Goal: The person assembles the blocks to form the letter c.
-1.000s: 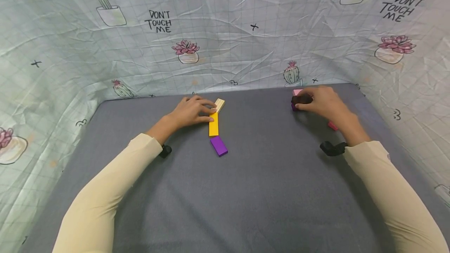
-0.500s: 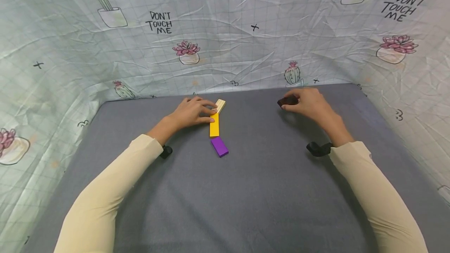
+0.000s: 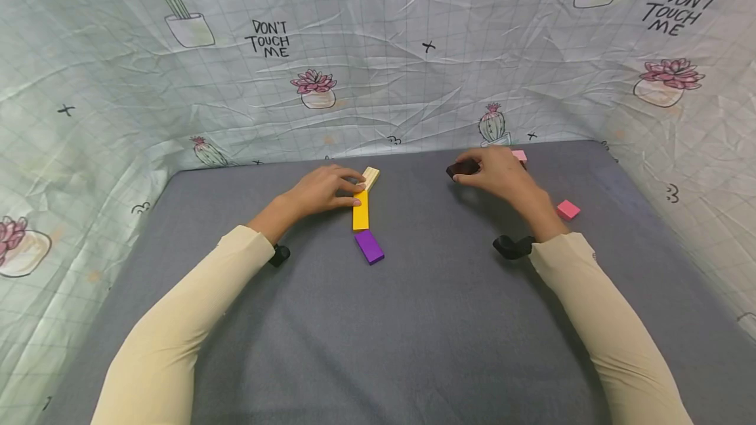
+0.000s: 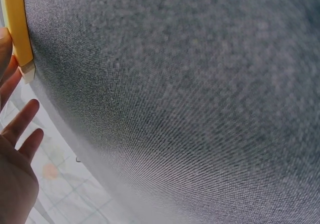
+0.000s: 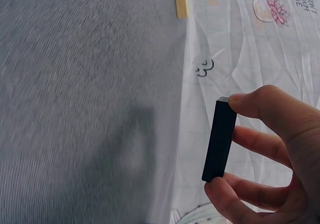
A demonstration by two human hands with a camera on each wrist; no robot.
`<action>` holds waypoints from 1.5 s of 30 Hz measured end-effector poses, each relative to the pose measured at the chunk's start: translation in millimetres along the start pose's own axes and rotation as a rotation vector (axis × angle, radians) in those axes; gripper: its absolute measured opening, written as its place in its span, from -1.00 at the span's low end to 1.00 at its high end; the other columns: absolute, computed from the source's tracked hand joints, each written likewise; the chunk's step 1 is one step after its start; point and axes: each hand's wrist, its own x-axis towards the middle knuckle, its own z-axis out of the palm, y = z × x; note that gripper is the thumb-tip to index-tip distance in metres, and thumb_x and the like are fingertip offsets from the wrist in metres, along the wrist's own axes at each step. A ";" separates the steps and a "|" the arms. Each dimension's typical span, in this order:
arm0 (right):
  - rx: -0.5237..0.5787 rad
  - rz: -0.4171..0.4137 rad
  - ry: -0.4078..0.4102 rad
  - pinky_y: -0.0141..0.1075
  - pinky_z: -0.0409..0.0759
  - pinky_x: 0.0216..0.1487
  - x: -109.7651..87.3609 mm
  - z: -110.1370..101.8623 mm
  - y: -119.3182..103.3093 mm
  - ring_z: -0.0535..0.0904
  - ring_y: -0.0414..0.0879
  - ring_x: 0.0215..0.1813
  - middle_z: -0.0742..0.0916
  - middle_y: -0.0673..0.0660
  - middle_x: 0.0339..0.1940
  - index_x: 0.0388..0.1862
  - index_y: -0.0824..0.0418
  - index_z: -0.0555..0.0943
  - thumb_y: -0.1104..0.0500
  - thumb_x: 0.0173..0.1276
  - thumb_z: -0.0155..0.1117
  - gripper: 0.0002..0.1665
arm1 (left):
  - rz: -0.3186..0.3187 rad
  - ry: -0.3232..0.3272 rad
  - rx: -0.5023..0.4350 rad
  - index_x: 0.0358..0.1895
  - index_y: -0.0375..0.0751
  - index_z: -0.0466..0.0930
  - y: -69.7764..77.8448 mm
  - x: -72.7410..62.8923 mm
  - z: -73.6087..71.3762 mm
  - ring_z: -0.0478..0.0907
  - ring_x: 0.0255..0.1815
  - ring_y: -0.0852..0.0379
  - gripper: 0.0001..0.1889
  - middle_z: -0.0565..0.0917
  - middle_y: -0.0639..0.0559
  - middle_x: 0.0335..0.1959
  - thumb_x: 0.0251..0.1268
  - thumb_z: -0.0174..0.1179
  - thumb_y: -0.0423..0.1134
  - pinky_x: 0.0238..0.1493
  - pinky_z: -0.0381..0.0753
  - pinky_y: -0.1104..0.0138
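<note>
My left hand [image 3: 323,189] lies beside a yellow block [image 3: 361,212], its thumb at the block's left edge and a fingertip where that block meets a pale wooden block [image 3: 371,178]. In the left wrist view the thumb and fingers reach the side of the yellow block [image 4: 19,27], with two other fingers spread apart. Just below the yellow block, a purple block [image 3: 369,246] lies at a slant. My right hand [image 3: 501,172] pinches a dark brown block [image 3: 462,168] by its ends between thumb and fingertips, held up above the grey surface, as the right wrist view shows.
Behind the right hand, a light pink block [image 3: 520,156] is partly hidden. Near the right wrist lies a deeper pink block [image 3: 568,210]. A printed cloth [image 3: 378,84] rises around the far edge and sides of the grey table [image 3: 413,346].
My right hand has moved left with the dark brown block, away from the other blocks on the right, and the deeper pink block now shows fully. The left hand has stayed in place.
</note>
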 end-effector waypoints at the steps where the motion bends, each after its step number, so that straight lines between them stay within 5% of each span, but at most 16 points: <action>1: -0.002 -0.002 0.000 -0.02 0.49 -0.06 1.6 1.8 -0.6 0.56 0.11 -0.08 0.76 0.24 -0.08 0.10 0.16 0.73 0.00 0.29 0.46 -0.55 | 0.005 -0.003 -0.010 0.30 -0.10 0.61 0.0 0.0 0.2 0.42 0.40 -0.09 -0.52 0.52 -0.01 0.39 0.42 0.28 0.02 0.40 0.38 0.00; 24: 0.009 -0.017 -0.064 0.06 0.52 0.10 47.7 41.7 -24.2 0.58 0.12 0.06 0.74 0.24 0.02 0.15 0.17 0.70 -0.09 0.31 0.46 -0.47 | 0.050 -0.014 -0.029 0.31 -0.17 0.60 -1.2 1.0 -0.5 0.39 0.43 -0.10 -0.53 0.50 -0.09 0.40 0.45 0.27 -0.04 0.42 0.36 0.01; 31: -0.010 0.023 -0.113 0.12 0.43 0.28 59.7 55.7 -38.3 0.47 0.22 0.29 0.69 0.29 0.14 0.18 0.22 0.68 -0.07 0.35 0.44 -0.46 | 0.059 -0.006 -0.008 0.30 -0.17 0.61 -0.9 0.0 -1.1 0.42 0.41 -0.11 -0.53 0.52 -0.10 0.38 0.44 0.27 -0.02 0.40 0.39 0.00; 36: -0.017 0.044 -0.139 0.09 0.47 0.21 70.8 66.1 -53.1 0.44 0.19 0.19 0.58 0.34 0.17 0.20 0.25 0.64 -0.05 0.40 0.41 -0.46 | 0.036 -0.011 0.009 0.29 -0.13 0.62 -1.9 -1.8 -1.8 0.43 0.41 -0.10 -0.53 0.52 -0.07 0.39 0.43 0.27 0.01 0.39 0.40 0.00; 45: -0.092 -0.093 -0.070 -0.01 0.52 0.22 83.7 72.9 -59.6 0.58 0.16 0.18 0.74 0.28 0.05 0.11 0.25 0.71 0.25 0.36 0.43 -0.66 | 0.052 0.002 0.033 0.27 -0.10 0.64 -2.4 1.3 -1.2 0.46 0.37 -0.09 -0.53 0.56 -0.05 0.35 0.42 0.27 0.04 0.38 0.40 0.01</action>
